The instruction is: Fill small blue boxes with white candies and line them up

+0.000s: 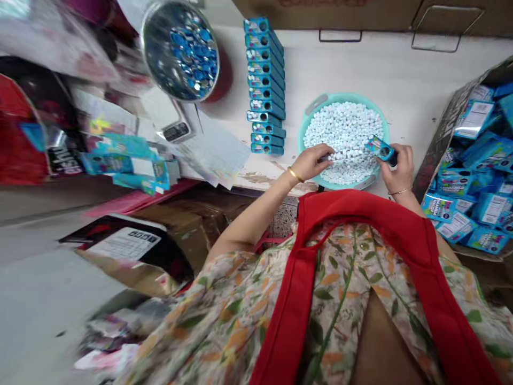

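Note:
A teal basin (310, 107) full of small white pieces (344, 128) sits on the white table in front of me. My left hand (315, 161) rests at the basin's near rim, fingers curled among the white pieces with a small dark thing between them that I cannot name. My right hand (398, 167) is closed around a small blue printed box (380, 148) held over the basin's right edge. A row of the same blue boxes (265, 85) stands stacked to the basin's left.
A cardboard carton (473, 171) of blue boxes stands at the right. A round metal tin (180, 51) with blue pieces, a small scale (176, 131) and papers lie at the left. More cartons sit on the floor below.

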A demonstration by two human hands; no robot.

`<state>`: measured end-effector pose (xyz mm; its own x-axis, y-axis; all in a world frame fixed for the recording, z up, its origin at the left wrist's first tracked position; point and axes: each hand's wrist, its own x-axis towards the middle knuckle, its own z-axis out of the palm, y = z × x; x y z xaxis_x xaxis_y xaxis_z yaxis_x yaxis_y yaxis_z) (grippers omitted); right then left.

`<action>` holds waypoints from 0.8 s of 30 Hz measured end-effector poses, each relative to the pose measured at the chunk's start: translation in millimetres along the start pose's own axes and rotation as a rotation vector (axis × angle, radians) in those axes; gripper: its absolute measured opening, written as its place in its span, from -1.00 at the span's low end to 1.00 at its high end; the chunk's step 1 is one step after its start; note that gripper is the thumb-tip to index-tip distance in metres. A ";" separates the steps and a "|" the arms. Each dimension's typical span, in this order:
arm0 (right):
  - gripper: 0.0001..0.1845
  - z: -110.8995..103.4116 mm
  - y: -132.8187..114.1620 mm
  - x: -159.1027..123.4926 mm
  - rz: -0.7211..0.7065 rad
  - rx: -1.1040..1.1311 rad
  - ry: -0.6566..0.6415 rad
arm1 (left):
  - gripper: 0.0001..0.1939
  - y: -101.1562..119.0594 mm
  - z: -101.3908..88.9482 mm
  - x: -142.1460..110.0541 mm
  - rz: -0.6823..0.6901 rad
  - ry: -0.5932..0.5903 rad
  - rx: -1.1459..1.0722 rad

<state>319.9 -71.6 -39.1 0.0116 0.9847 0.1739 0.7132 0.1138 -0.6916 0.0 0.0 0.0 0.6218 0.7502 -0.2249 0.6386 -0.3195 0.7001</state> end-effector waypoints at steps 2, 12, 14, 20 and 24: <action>-0.53 8.9 -2.6 1.0 -0.011 -0.007 -0.040 | -0.70 10.4 -22.0 -6.2 0.053 -0.002 0.036; -0.60 32.9 -22.7 4.9 -0.142 -0.059 -0.110 | -0.76 115.7 -67.3 9.7 0.020 -0.124 0.526; -0.61 34.8 -22.2 3.7 -0.147 -0.046 -0.103 | -0.74 133.9 -67.4 8.3 0.025 -0.109 0.562; -0.57 31.5 -13.3 -0.1 -0.081 0.025 -0.078 | -0.76 83.9 -64.7 -0.8 -0.069 0.011 0.589; -0.48 16.8 -10.3 1.9 0.006 0.050 -0.054 | -0.77 -6.2 -33.8 -2.5 -0.234 -0.069 0.552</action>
<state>300.8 -68.7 -43.4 -0.0228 0.9909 0.1327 0.6774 0.1129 -0.7269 -20.8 19.6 19.1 0.4528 0.8035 -0.3865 0.8914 -0.4177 0.1761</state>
